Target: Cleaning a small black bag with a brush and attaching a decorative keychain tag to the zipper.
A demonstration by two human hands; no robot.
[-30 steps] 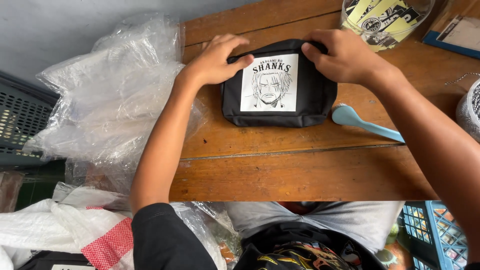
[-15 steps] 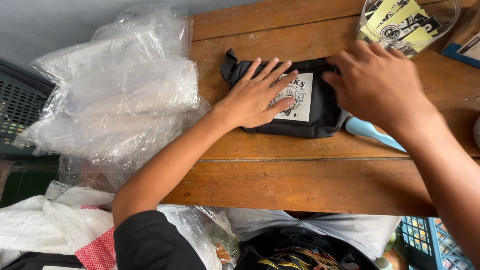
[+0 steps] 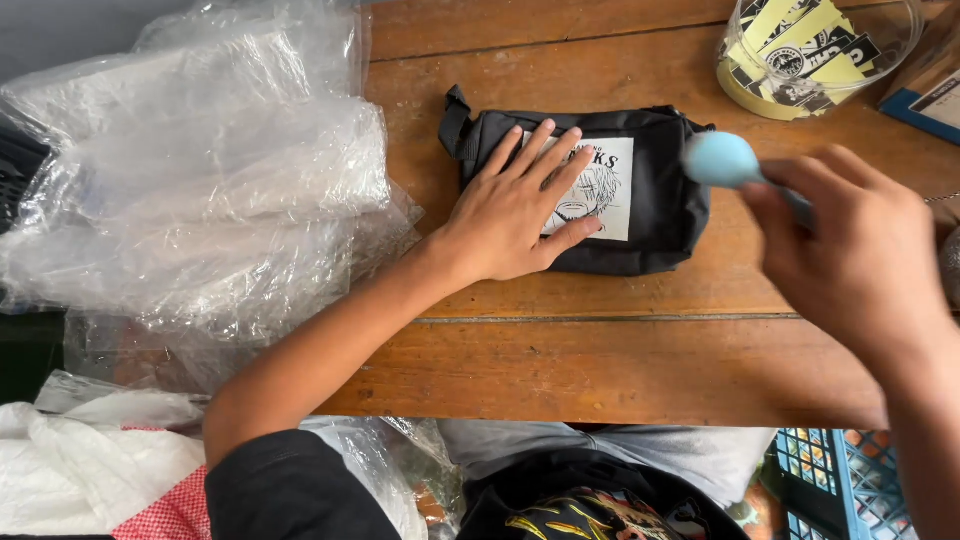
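Under the left hand, pressed flat with fingers spread and gripping nothing: black pouch, lying on the wooden table, white printed patch half covered by the palm. Just right of the pouch, right hand closed around a light blue tool, rounded end raised over the pouch's right edge. Left of the left hand, clear plastic bags heaped, none opened yet. Pouch laid out and held down; bagging, by the look of it, not yet begun.
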